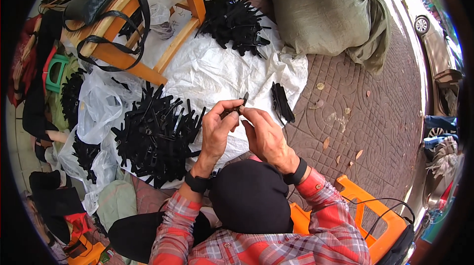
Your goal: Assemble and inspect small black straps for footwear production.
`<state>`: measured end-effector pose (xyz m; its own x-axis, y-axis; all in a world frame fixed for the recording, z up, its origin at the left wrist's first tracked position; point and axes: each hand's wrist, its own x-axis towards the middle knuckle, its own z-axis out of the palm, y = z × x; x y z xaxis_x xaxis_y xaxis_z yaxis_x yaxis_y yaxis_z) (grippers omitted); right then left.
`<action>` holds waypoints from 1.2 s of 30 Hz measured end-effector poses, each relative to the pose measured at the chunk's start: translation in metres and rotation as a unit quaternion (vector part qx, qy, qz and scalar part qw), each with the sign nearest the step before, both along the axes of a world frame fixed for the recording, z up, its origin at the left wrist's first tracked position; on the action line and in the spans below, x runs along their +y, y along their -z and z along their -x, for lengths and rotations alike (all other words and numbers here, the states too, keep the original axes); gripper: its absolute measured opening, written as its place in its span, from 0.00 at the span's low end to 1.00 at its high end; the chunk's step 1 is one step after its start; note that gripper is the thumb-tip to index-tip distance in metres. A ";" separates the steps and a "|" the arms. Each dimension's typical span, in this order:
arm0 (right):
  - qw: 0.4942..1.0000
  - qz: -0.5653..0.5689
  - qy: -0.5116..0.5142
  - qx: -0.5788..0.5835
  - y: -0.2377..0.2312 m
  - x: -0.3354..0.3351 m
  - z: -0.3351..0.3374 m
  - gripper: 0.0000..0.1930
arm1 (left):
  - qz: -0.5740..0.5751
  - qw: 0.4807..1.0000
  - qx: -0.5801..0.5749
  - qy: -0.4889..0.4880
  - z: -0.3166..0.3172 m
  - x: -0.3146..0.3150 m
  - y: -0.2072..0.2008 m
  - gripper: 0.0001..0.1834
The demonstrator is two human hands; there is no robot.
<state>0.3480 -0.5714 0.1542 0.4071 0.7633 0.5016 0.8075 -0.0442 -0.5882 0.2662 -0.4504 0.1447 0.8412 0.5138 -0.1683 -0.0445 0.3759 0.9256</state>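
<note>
My left hand (217, 129) and my right hand (266, 136) meet over a white sheet (212, 75). Both have their fingers closed around one small, dark, narrow piece (245, 97). Its dark tip sticks up between the fingertips, and the rest is hidden, so its kind does not show. Left of my left hand lies a big heap of slim black strip-like pieces (155, 134). A small stack of similar black strips (281, 103) rests on the sheet, to the right of my right hand.
Another black heap (236, 24) lies farther off, beside a wooden chair (173, 52) carrying a black handbag (96, 0). Beyond, right, stands a bulging grey-green sack (321, 13). Clear plastic bags (101, 112) lie left. An orange plastic chair (368, 205) is near right, on brown paving (360, 117).
</note>
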 end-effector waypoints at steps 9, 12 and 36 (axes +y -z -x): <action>0.983 0.089 -0.052 0.150 -0.017 -0.002 -0.032 0.21 | -0.065 0.995 0.059 0.052 0.003 0.004 -0.009 0.10; 0.929 0.132 -0.107 0.329 -0.022 -0.005 -0.035 0.19 | -0.065 0.992 0.060 0.093 0.006 0.008 -0.014 0.09; 0.605 -0.021 -0.013 0.796 0.011 -0.003 -0.025 0.07 | -0.130 0.986 0.072 0.078 0.000 -0.001 -0.001 0.09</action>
<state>0.3728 -0.5745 0.1428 0.3886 0.7795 -0.4913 -0.7837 -0.0009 -0.6212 0.2660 -0.4514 0.1462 0.8905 0.4214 -0.1719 0.1350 0.1161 0.9840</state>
